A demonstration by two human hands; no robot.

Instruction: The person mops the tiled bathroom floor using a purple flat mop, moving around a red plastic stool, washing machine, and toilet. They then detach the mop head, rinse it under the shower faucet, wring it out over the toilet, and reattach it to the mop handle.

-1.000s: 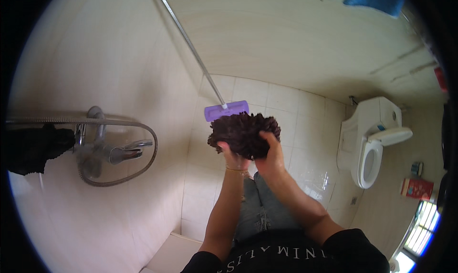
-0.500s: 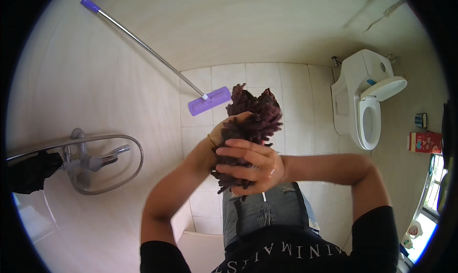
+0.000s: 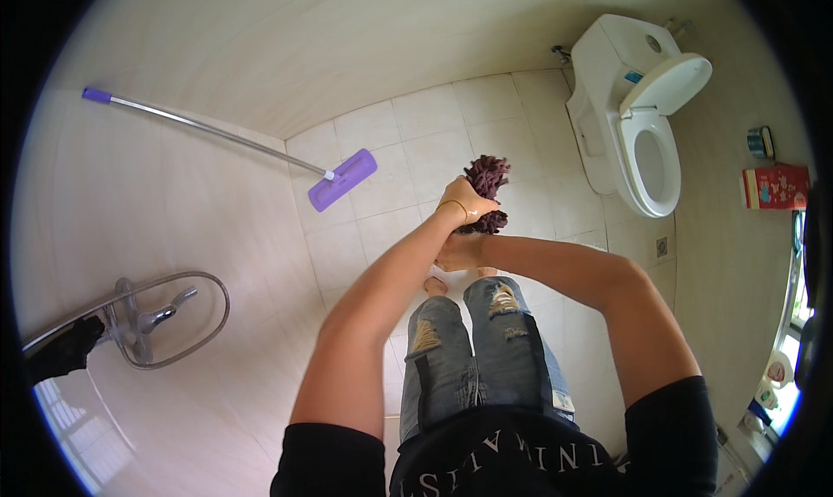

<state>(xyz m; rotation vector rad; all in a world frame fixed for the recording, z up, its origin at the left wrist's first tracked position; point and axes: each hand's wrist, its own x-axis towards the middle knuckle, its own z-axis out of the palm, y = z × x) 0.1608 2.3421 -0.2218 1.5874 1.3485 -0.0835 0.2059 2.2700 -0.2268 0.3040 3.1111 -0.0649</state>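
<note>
**Fingers wrapped on one mop cloth**

Fingers of my left hand (image 3: 466, 204) close around the dark purple mop cloth (image 3: 487, 184), held out over the tiled floor (image 3: 408, 132); my right hand (image 3: 455, 252) grips it from below. Around: one mop (image 3: 340, 180) leaning on the wall, one toilet (image 3: 638, 106), one red box (image 3: 774, 187), one tap (image 3: 160, 310).

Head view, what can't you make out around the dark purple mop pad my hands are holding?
- Mop pad: lower part hidden by left hand.
- Right hand: fingers hidden beneath the left wrist.
- Feet: mostly covered by the jeans.
- Mop handle: bent by the fisheye.
</note>
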